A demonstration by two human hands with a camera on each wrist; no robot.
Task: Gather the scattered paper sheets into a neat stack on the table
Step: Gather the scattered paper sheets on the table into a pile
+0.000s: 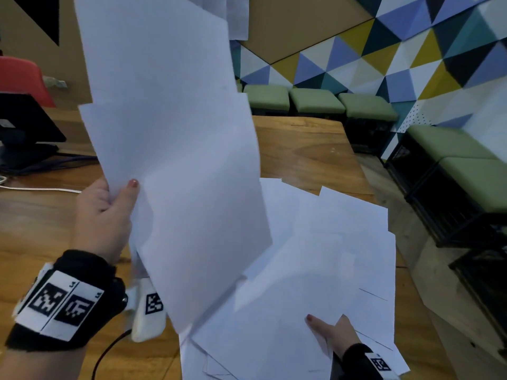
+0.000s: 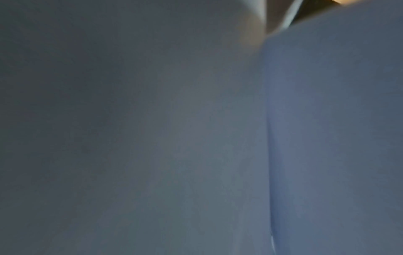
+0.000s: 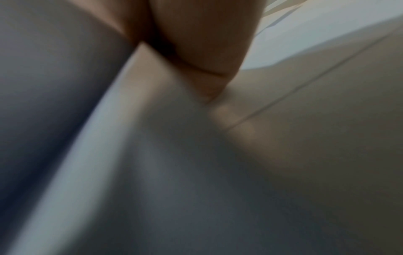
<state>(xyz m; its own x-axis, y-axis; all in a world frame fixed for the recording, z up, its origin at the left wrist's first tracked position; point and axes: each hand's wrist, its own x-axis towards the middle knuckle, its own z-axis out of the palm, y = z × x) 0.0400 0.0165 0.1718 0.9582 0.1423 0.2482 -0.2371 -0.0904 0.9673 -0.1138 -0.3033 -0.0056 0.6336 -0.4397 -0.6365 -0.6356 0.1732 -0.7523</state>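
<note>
Office lounge (casual): geometric wall panels [image 1: 384, 50], green stools [image 1: 315, 101], wooden table [image 1: 307, 149].

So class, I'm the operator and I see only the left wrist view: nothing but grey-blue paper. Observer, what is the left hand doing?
Observer: The left hand grips a fan of raised sheets near their lower edge, thumb on the front.
Operator: Are the edges squared up?
Observer: No, the corners sit staggered, so it isn't a neat stack.
Operator: And the other hand?
Observer: The right hand pinches loose sheets, thumb on top, that overlap on the wooden table.
Operator: Anything else nearby?
Observer: A white cable lies on the table left of the left hand, and green stools stand beyond the far edge.
</note>
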